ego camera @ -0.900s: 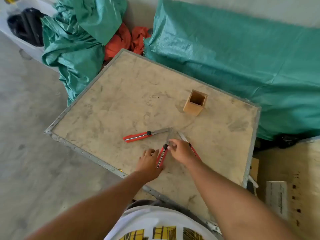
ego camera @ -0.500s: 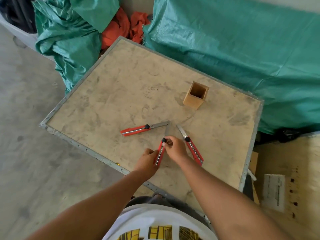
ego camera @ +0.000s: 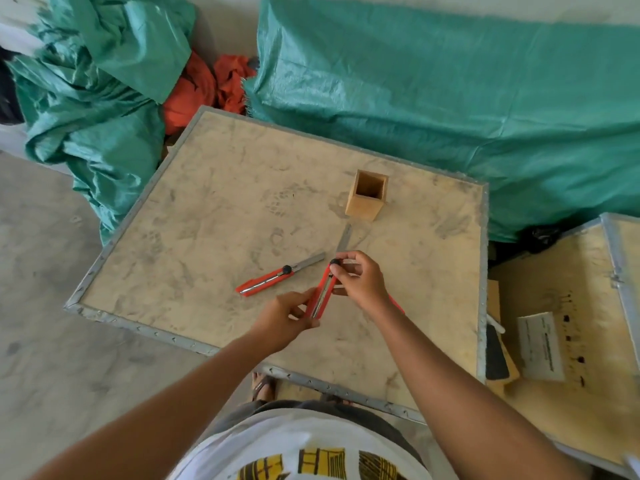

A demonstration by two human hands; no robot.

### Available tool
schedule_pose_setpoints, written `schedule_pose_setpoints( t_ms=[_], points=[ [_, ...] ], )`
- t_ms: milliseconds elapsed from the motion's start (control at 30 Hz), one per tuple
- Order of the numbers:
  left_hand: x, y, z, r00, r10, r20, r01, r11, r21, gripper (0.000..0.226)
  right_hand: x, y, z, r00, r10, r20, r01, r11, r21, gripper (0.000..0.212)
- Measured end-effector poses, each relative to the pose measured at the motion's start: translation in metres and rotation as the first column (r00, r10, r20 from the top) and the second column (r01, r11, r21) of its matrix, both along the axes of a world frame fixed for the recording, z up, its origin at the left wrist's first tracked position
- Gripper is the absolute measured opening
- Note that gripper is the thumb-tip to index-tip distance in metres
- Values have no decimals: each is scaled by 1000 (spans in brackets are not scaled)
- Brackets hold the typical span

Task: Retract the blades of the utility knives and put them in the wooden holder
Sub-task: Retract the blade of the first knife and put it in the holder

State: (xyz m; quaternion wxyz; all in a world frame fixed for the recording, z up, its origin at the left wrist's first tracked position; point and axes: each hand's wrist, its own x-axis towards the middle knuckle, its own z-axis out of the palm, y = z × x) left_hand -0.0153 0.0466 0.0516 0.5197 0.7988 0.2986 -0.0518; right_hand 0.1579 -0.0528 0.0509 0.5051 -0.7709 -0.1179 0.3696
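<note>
Held knife [ego camera: 323, 292]: left hand [ego camera: 287, 315] clamps the red handle's rear, right hand [ego camera: 360, 282] pinches the black slider, blade out. Step: retraction; next, slide back. Second knife [ego camera: 277, 276] lies alongside; a third seems hidden under the right wrist. Wooden holder [ego camera: 366, 199] stands beyond, empty, bare board between.
</note>
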Motion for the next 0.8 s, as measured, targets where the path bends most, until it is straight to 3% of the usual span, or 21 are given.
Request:
schedule_pose_setpoints(
  t_ms=[300, 533, 800],
  points=[
    [10, 38, 71, 973, 80, 219, -14, 957, -288, 59, 11, 12, 72, 998, -60, 2, 58, 978, 203, 24],
    [13, 56, 80, 963, 104, 249, -3, 927, -375, 49, -6, 7, 95, 999, 23, 37, -29, 986, 166, 23],
    [15, 69, 89, 957, 97, 275, 12, 929, -370, 45, -23, 8, 104, 984, 126, 130, -136, 987, 79, 21]
  ],
)
